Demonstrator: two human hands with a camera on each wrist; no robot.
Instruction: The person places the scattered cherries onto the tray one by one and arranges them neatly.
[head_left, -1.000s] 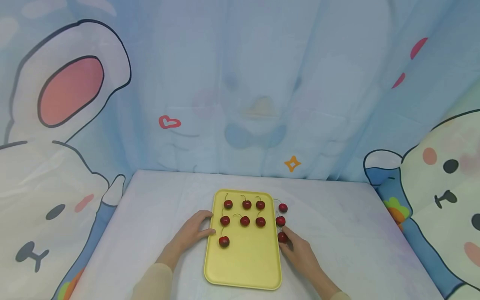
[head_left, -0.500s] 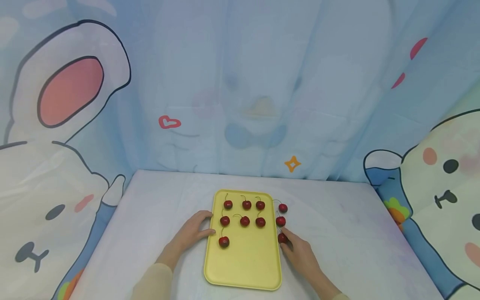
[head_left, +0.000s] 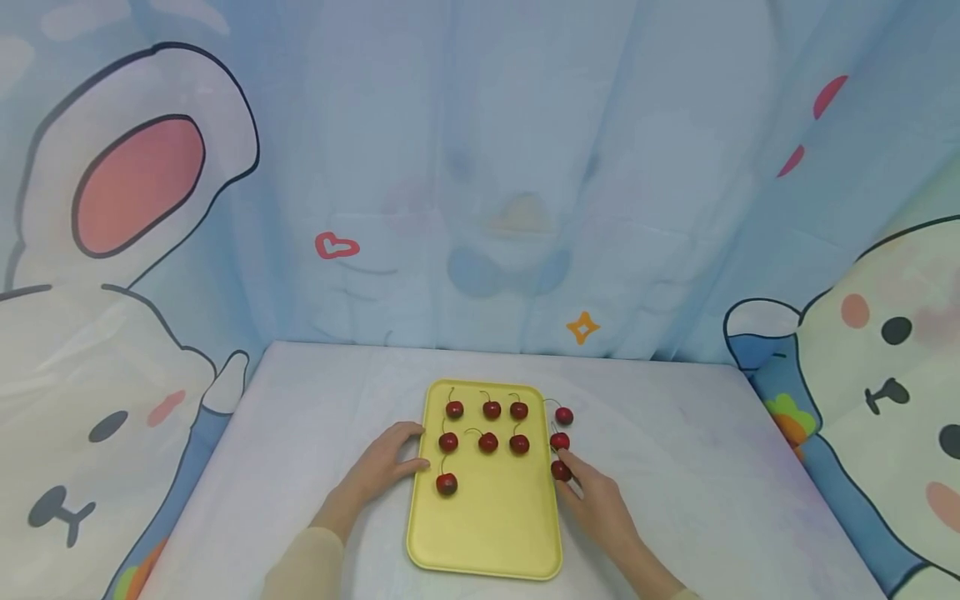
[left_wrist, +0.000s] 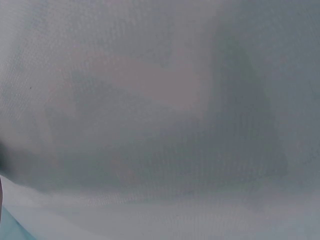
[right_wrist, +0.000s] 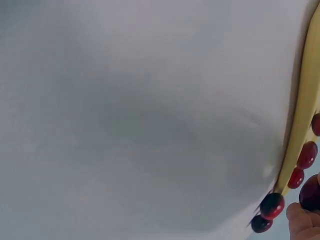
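Note:
A yellow tray (head_left: 495,525) lies on the table and carries several dark red cherries with stems, set out in rows; the nearest one, a cherry (head_left: 447,484), is by the left rim. My left hand (head_left: 378,467) rests against the tray's left side, its thumb tip over the rim and its fingers spread from it. Along the right rim my right hand (head_left: 602,507) pinches a cherry (head_left: 561,471) between thumb and fingers. That held cherry (right_wrist: 311,192) also shows at the right wrist view's edge, with fingertips (right_wrist: 300,220) under it.
Two more cherries lie on the table just outside the tray's right rim: a far cherry (head_left: 564,415) and a nearer cherry (head_left: 559,442). A white cloth covers the table (head_left: 712,467). Behind it hangs a blue printed curtain (head_left: 390,167).
The right hand and its pinched cherry have shifted very slightly forward along the tray's right edge. The left hand and the other cherries stay in place.

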